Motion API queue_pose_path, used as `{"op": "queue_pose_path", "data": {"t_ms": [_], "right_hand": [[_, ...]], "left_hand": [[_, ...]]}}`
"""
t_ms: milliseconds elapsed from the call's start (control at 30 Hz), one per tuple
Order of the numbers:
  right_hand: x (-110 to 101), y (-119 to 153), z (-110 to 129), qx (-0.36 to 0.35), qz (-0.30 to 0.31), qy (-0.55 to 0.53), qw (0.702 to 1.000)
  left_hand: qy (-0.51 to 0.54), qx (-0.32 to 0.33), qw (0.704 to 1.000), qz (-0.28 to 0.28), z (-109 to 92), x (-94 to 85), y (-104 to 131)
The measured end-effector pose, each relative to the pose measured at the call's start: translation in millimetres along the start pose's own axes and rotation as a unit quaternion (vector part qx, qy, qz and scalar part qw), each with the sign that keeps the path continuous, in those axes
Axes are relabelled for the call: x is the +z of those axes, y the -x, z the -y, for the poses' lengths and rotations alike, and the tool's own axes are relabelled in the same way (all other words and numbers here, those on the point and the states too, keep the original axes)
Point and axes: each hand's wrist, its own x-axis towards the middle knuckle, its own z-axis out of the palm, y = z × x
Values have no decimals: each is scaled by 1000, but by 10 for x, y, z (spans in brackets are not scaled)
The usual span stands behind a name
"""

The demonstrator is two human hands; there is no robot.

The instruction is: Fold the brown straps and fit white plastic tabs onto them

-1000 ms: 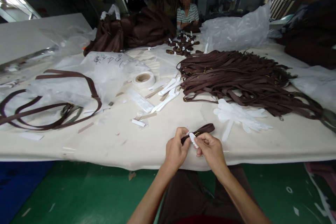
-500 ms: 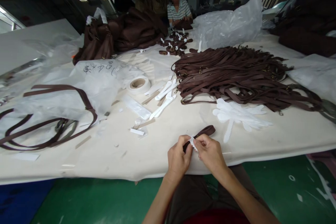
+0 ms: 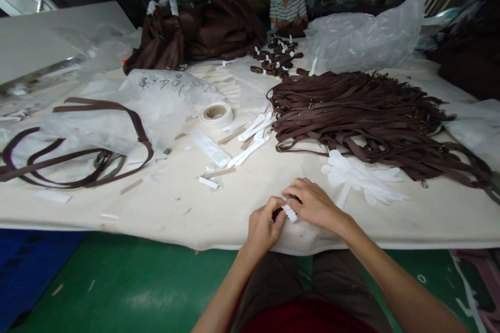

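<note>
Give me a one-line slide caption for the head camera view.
Both hands, left hand and right hand, pinch a white paper strip at the table edge.

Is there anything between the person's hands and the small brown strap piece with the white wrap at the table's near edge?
Nothing visible does. The left hand and right hand already close around the brown strap piece and its white serrated wrap, at the near edge of the table. The right hand covers most of the strap.
</note>
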Motion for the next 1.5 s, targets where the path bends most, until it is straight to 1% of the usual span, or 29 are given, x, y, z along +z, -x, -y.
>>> {"op": "queue_pose_path", "data": {"t_ms": [67, 100, 133, 167, 267, 300, 333, 467, 500, 600, 667, 767, 867, 1000, 1100, 1167, 1233, 1267, 1300, 1333, 1367, 1433, 1467, 1500], "right_hand": [[-12, -102, -27, -29, 79, -37, 996], [-6, -147, -38, -34, 95, -57, 993], [4, -186, -46, -37, 91, -75, 992], [15, -222, -54, -36, 71, -91, 993], [51, -320, -74, -16, -35, -132, 990], [67, -348, -84, -6, -57, -147, 988], [85, -372, -97, 6, -63, -162, 985], [179, -421, -163, 47, -34, -220, 974], [205, -426, -178, 51, -37, -227, 972], [305, -451, -218, 52, -52, -237, 969], [396, -474, -257, 50, -57, -244, 967], [539, -506, -343, 47, -74, -256, 963], [629, -530, -434, 72, -85, -287, 951], [663, -577, -503, 100, -90, -333, 933], [686, -605, -488, 113, -117, -365, 916], [675, -615, -435, 119, -115, -380, 910], [571, -644, -340, 121, -88, -384, 911], [459, -679, -278, 115, -81, -381, 914], [297, -734, -207, 105, -81, -378, 916], [82, -814, -133, 86, -98, -374, 918], [-183, -918, -58, 64, -145, -372, 914], [-822, -1174, 75, 50, -218, -383, 896], [-1163, -1302, 128, 44, -261, -390, 882], [-1493, -1409, 173, 31, -314, -398, 861]], "left_hand": [[16, -18, 1000, 9, -13, -11, 0], [20, -26, 999, 12, -17, -14, 2], [19, -32, 999, 16, -22, -17, 3], [15, -34, 999, 22, -27, -21, 4], [31, -32, 998, 37, -52, -48, -5], [46, -30, 998, 41, -62, -62, -10], [63, -27, 997, 46, -71, -76, -14], [115, -16, 991, 67, -73, -95, -8], [128, -20, 990, 58, -64, -84, -5], [176, -36, 984, 4, -28, -28, -24], [186, -39, 982, -7, -13, 8, -55], [155, -35, 987, 5, -6, 47, -88], [105, -36, 994, -3, 11, 84, -92], [71, -30, 997, 5, 48, 118, -106], [52, -3, 999, 11, 46, 111, -116], [55, 26, 998, 14, 44, 92, -103], [96, 55, 994, 5, 62, 57, -73], [133, 59, 989, -16, 80, 33, -56], [180, 51, 981, -47, 101, 5, -42], [233, 31, 968, -85, 122, -25, -32], [289, 3, 949, -124, 140, -56, -27], [396, -53, 899, -180, 159, -106, -34], [435, -71, 877, -192, 159, -123, -43], [456, -81, 864, -197, 153, -133, -54]]}}
